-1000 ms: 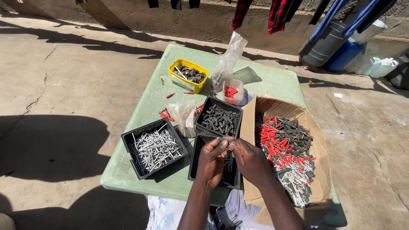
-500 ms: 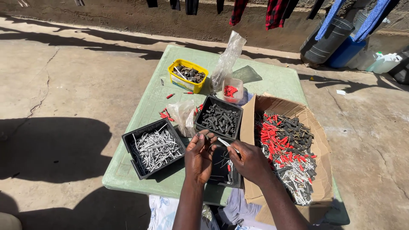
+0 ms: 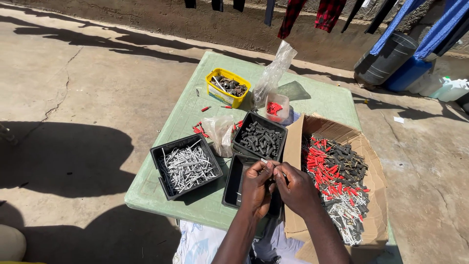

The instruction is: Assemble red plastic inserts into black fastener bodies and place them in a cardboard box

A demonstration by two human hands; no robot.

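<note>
A small metal pin (image 3: 266,162) is being pinched between both grips, left hand (image 3: 257,188) and right hand (image 3: 296,189) having drawn together and risen slightly over the black tray (image 3: 233,186) on the green surface (image 3: 185,117), beside the cardboard box (image 3: 366,146).

Outdoor concrete yard (image 3: 88,98): hanging laundry (image 3: 312,12), barrels (image 3: 386,63).

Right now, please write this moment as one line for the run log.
left hand and right hand: fingers together on small silver metal pin | below: black plastic tray | right: cardboard box of red and black parts
</note>
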